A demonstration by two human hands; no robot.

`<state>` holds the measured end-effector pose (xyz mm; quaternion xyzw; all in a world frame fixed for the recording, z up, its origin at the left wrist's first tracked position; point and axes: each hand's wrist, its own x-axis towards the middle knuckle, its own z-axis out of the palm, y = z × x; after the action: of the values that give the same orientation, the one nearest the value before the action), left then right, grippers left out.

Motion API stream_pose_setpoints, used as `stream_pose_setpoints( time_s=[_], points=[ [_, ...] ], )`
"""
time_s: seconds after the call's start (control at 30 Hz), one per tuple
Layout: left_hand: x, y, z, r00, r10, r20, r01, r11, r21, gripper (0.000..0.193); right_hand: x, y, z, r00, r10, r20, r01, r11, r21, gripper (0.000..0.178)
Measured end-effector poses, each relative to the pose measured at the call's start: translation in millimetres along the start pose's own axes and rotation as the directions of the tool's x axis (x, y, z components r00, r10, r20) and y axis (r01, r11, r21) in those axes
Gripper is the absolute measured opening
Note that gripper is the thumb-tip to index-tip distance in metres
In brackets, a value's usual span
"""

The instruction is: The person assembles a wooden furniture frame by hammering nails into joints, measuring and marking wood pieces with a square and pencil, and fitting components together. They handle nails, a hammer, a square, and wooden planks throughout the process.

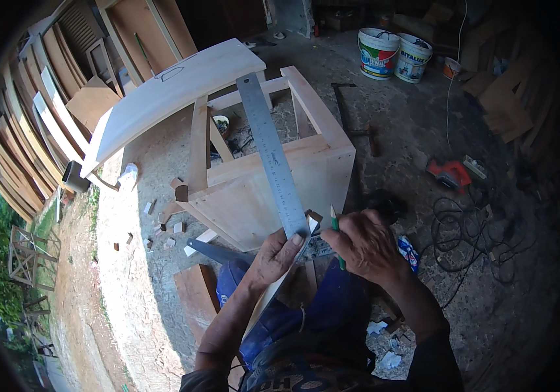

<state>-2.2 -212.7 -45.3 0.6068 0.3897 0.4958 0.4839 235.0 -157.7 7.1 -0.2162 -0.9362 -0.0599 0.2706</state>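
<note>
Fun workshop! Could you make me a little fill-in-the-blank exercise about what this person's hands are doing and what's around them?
1. The ____ of the left hand rests on the near end of the metal ruler.
2. The right hand holds a pencil coloured ____.
3. Large white buckets stand side by side at the upper right; there are ____ of them.
4. The power tool lying at the right is mostly ____ in colour.

Missing words: thumb; green; two; red.

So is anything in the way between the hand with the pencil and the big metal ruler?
In this view, a piece of wood shows between the green pencil in the right hand and the ruler. Whether it blocks the way, I can't tell.
</note>
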Motion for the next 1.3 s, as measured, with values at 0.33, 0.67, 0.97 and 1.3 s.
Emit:
stream_pose_setpoints(
  time_s=[0.33, 0.67, 0.97, 1.3],
  points=[
    [-10.9, -2.4, -5.5, 0.981, -0.182, 0.065, 0.175, 0.979, 0.107, 0.022, -30.7, -27.3, 36.9, 0.411, 0.909, -0.062, 0.237, -0.041, 0.971, 0.036],
    [26.7, 46.3, 13.4, 0.998, -0.052, 0.042, 0.061, 0.965, -0.255, 0.048, -45.5, -105.1, 100.0, 0.577, 0.750, 0.323, 0.310, -0.567, 0.763, 0.053],
    [15.9, 38.8, 23.6, 0.995, -0.088, 0.048, 0.092, 0.991, -0.092, 0.036, -49.2, -103.1, 98.8, 0.618, 0.705, 0.348, 0.146, -0.538, 0.830, 0.065],
    [8.3, 40.8, 28.8, 0.998, -0.028, -0.056, 0.045, 0.946, 0.320, 0.029, -51.9, -92.4, 112.1, 0.741, 0.589, 0.322, 0.193, -0.646, 0.738, 0.060]
  ],
)
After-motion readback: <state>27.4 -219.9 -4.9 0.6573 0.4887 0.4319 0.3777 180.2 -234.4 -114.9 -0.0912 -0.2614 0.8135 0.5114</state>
